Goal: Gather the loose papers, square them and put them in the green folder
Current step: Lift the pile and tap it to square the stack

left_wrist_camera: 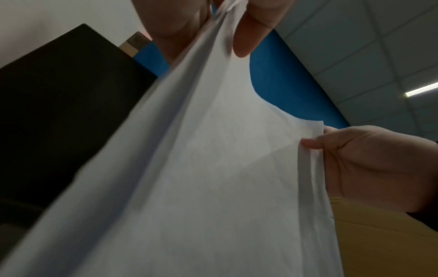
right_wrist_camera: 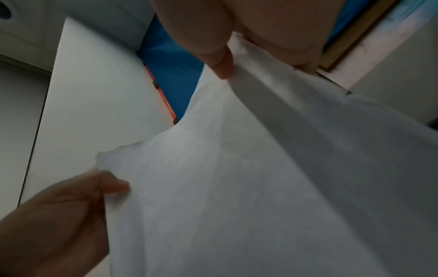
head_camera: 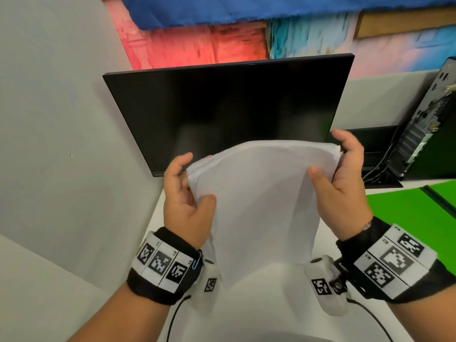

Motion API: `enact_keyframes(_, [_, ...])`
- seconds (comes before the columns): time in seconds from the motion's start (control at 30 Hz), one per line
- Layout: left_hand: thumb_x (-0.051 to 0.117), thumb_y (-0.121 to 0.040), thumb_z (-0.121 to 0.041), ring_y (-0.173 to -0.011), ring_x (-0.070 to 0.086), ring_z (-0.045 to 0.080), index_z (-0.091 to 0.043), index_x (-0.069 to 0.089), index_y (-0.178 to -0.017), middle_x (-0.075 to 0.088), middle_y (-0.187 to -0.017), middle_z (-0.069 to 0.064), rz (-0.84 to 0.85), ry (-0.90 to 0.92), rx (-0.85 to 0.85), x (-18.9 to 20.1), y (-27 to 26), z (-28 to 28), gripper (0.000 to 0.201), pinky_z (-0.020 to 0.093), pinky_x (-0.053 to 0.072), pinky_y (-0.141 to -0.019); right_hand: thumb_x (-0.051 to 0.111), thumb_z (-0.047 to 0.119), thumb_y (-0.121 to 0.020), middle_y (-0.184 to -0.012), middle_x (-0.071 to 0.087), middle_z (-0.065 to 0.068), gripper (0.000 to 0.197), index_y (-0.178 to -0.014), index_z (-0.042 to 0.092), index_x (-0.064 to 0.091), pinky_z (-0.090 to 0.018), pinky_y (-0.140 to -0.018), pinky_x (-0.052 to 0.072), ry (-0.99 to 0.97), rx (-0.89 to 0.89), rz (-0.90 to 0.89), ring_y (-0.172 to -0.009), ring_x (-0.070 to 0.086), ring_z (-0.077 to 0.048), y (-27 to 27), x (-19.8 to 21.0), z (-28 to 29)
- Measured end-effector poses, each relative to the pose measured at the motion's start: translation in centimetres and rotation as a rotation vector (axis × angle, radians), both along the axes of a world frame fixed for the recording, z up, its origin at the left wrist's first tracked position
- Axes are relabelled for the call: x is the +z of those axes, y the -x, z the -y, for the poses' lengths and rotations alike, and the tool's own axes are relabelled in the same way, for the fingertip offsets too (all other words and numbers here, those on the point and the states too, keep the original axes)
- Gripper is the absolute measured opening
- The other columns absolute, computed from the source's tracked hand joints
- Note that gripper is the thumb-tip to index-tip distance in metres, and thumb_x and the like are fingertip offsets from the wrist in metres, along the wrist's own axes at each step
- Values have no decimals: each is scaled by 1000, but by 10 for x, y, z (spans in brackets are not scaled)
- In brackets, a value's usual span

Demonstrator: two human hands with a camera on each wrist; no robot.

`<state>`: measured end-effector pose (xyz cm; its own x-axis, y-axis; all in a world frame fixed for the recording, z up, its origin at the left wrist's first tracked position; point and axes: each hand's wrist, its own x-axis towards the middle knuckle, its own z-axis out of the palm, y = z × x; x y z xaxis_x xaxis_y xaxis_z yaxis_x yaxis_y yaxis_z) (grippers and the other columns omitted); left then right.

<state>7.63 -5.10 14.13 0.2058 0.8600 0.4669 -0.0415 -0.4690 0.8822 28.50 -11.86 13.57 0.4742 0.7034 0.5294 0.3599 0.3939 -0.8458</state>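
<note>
A stack of white papers (head_camera: 261, 208) stands upright over the white desk, bowed toward me, its lower edge near the desk. My left hand (head_camera: 187, 193) grips its left edge, thumb on the front. My right hand (head_camera: 338, 174) grips the upper right edge, thumb on the front, fingers curled behind the corner. The left wrist view shows the papers (left_wrist_camera: 201, 168) from below with my left hand (left_wrist_camera: 225, 28) at the top and my right hand (left_wrist_camera: 369, 165) at the right. The right wrist view shows the papers (right_wrist_camera: 249, 187) likewise. The green folder (head_camera: 409, 208) lies flat at the right.
A dark monitor (head_camera: 227, 109) stands right behind the papers. A black computer tower (head_camera: 429, 124) with cables sits at the far right. A grey partition wall (head_camera: 61, 144) closes the left side. The white desk (head_camera: 266, 304) lies beneath the papers.
</note>
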Motion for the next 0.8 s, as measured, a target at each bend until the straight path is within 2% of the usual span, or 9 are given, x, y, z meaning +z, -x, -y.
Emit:
enact_keyframes(0.07, [48, -69, 6, -104, 62, 12, -60, 45, -100, 61, -112, -15, -54, -129, 4, 5, 1, -5, 73, 30, 55, -83, 45, 8, -86, -129, 46, -5, 60, -122, 55, 33, -18, -96, 42, -25, -10, 101, -111, 52, -5, -3, 0, -2])
enact_keyframes(0.17, [49, -72, -10, -110, 58, 10, -55, 50, -94, 58, -116, -19, -112, -200, -8, 9, 1, -10, 50, 29, 54, -86, 42, 12, -89, -119, 47, 8, 44, -123, 40, 43, -1, -88, 34, 24, -74, 251, -101, 49, -1, -8, -1, -6])
enact_keyframes(0.3, [53, -75, -25, -105, 61, 10, -49, 49, -91, 59, -112, -20, -49, -119, -48, 11, 0, -11, 29, 33, 58, -79, 41, 14, -90, -120, 48, 5, 36, -123, 27, 46, 3, -83, 33, 65, -122, 289, -103, 48, -11, -14, 0, -8])
enact_keyframes(0.5, [63, -74, -15, -92, 64, -2, -39, 44, -102, 59, -110, -13, 41, 5, -80, 11, -4, -13, 42, 15, 54, -66, 48, 22, -86, -119, 43, 7, 37, -119, 38, 40, -1, -82, 35, 73, -102, 292, -102, 47, -10, -17, 3, -9])
enact_keyframes(0.6, [65, -71, -18, -93, 64, -1, -41, 48, -104, 60, -110, -13, 39, 38, -118, 11, -5, -13, 44, 14, 53, -66, 49, 31, -84, -119, 42, 1, 43, -116, 57, 37, -11, -89, 38, 37, -80, 281, -103, 47, -8, -17, 1, -10])
enact_keyframes(0.63, [67, -71, -19, -94, 63, -1, -43, 48, -103, 60, -110, -13, 32, 23, -119, 12, -5, -13, 44, 14, 54, -67, 48, 32, -84, -119, 42, 0, 42, -117, 55, 38, -8, -90, 36, 26, -85, 296, -103, 46, 0, -18, 0, -11])
enact_keyframes(0.7, [68, -71, -24, -97, 62, 1, -46, 51, -100, 59, -113, -13, -7, -26, -111, 12, -5, -13, 40, 14, 54, -67, 49, 23, -87, -118, 40, 1, 38, -122, 35, 43, 2, -87, 30, 30, -111, 358, -98, 42, 10, -19, -3, -11])
enact_keyframes(0.73, [67, -72, -24, -98, 61, 0, -45, 53, -97, 58, -113, -14, -19, -38, -106, 12, -4, -14, 36, 14, 53, -67, 49, 18, -87, -118, 40, 0, 37, -122, 27, 44, 5, -85, 28, 37, -121, 376, -95, 40, 8, -19, -3, -11])
enact_keyframes(0.8, [67, -73, -21, -97, 61, -3, -41, 56, -91, 58, -111, -15, -8, -29, -116, 14, -3, -13, 30, 12, 52, -66, 49, 15, -86, -117, 41, 1, 36, -120, 26, 45, 5, -84, 29, 47, -125, 364, -95, 41, 2, -19, -1, -10])
